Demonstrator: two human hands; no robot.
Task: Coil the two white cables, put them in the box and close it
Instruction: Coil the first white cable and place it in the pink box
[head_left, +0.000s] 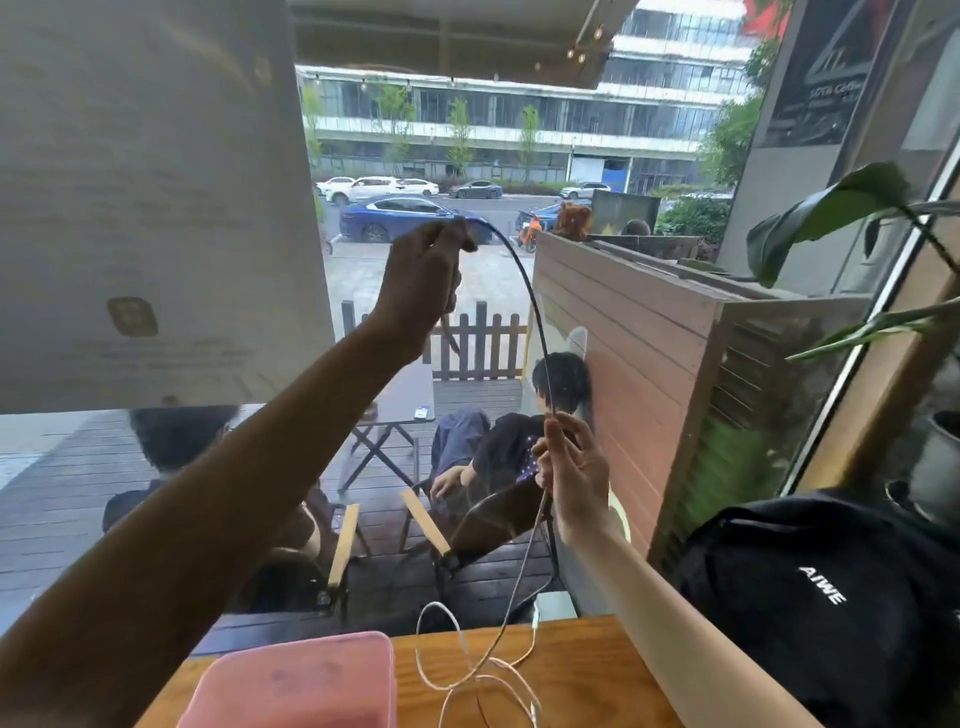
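Note:
My left hand (423, 283) is raised high against the window and pinches one end of a white cable (530, 296), which looks dark against the light. The cable arcs right and down to my right hand (569, 470), which pinches it lower along its length. From there it hangs to the wooden table (587, 670), where it runs into a loose tangle with a second white cable (457, 644). A pink plastic box (296, 683) with its lid on sits on the table at the lower left, below my left forearm.
A black backpack (831, 597) lies at the table's right end. A leafy plant (841, 208) and a pot (937, 467) stand at the right. Directly ahead is a window; people sit on chairs on the deck outside. A frosted panel (156, 208) covers the upper left.

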